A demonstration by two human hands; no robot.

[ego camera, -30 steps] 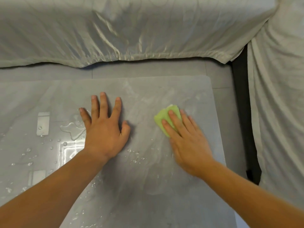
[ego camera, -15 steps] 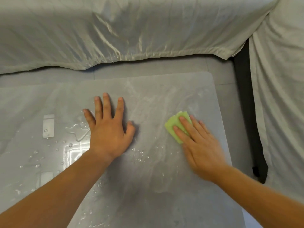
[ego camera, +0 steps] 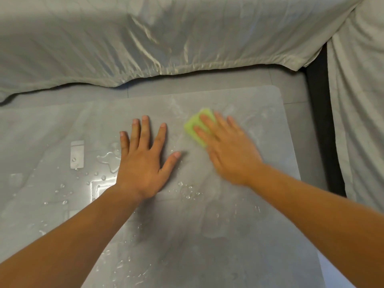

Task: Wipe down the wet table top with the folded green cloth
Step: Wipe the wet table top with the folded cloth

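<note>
The grey table top [ego camera: 207, 235] fills the lower part of the head view. The folded green cloth [ego camera: 192, 126] lies flat on its far right part. My right hand [ego camera: 226, 146] presses on the cloth with straight fingers and hides most of it; the hand is motion-blurred. My left hand [ego camera: 143, 161] rests flat on the table left of the cloth, fingers spread. Water drops and a small puddle [ego camera: 108, 162] lie left of my left hand, and more drops [ego camera: 187, 190] sit just in front of it.
A sofa draped in pale grey sheet [ego camera: 166, 38] runs behind the table, and more sheet [ego camera: 359, 121] hangs at the right. A strip of grey floor [ego camera: 207, 82] separates table and sofa. The table's right edge [ego camera: 291, 152] is close to my right hand.
My right hand has slid the green cloth to the left and farther away, toward my left hand. My left hand stays flat in the same spot on the table.
</note>
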